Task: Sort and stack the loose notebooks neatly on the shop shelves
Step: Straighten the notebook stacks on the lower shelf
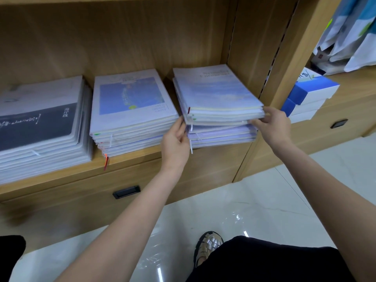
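Wood shelf (130,162) carries 3 stacks of plastic-wrapped notebooks side by side. Right stack (218,119): upper bundle (217,94) sits skewed and tilted up off the lower books. Left hand (176,139) is at the bundle's front-left corner, fingers curled against the edge. Right hand (273,125) grips the front-right corner, fingertips tucked under the bundle, thumb on the edge. Middle stack (132,112) has a blue picture cover, just beside the left hand. Left stack (40,127) has a dark grey and white cover. Blue-and-white boxes (309,96) are stacked in the next bay to the right. Black drawer handle (126,192) sits below the shelf.
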A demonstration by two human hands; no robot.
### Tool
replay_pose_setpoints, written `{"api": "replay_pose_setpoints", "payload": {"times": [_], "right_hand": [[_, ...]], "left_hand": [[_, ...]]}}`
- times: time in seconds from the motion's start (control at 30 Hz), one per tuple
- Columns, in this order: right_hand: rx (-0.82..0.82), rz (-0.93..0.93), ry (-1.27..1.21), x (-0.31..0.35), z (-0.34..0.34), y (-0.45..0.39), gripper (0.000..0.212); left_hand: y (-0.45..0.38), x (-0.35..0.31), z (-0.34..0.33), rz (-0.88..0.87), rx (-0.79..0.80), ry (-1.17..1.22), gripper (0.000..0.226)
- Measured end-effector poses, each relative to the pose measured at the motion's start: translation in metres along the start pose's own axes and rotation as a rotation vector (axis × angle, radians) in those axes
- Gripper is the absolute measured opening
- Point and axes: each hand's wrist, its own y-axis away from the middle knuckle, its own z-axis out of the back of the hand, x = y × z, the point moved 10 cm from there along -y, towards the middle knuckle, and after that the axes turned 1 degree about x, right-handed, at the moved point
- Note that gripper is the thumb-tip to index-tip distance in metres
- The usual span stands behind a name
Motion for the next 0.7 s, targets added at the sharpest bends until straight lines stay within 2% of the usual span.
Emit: {"api": "replay_pose_setpoints", "payload": {"times": [0.17,0.27,0.37,0.47,0.53,0.6,0.7], "right_hand": [[-0.004,-0.055,-0.141,0.003,0.002,0.001,0.037],[0.092,-0.161,-0.209,-0.011,-0.008,0.001,0.047],[0.165,-0.256,-0.346,-0.019,-0.013,-0.002,0.061],[0.167,-0.278,-0.395,-0.013,-0.012,-0.006,0.069],[0.144,-0.266,-0.352,-0.008,-0.009,-0.006,0.071],[0.134,-0.257,-0.371,-0.007,-0.006,-0.008,0.061],[0.141,-0.284,-0.475,-0.008,-0.007,-0.006,0.035]], "left_hand": [[-0.009,0.000,0.002,0.095,0.029,0.098,0.047],[-0.006,0.012,0.003,0.238,-0.003,0.173,0.035],[-0.010,0.011,-0.001,0.331,-0.035,0.155,0.013],[-0.014,0.006,-0.007,0.427,-0.082,0.132,0.029],[-0.015,0.006,-0.013,0.497,-0.099,0.193,0.049],[-0.017,0.007,-0.017,0.551,-0.113,0.283,0.062],[-0.020,0.007,-0.021,0.589,-0.104,0.334,0.055]]}}
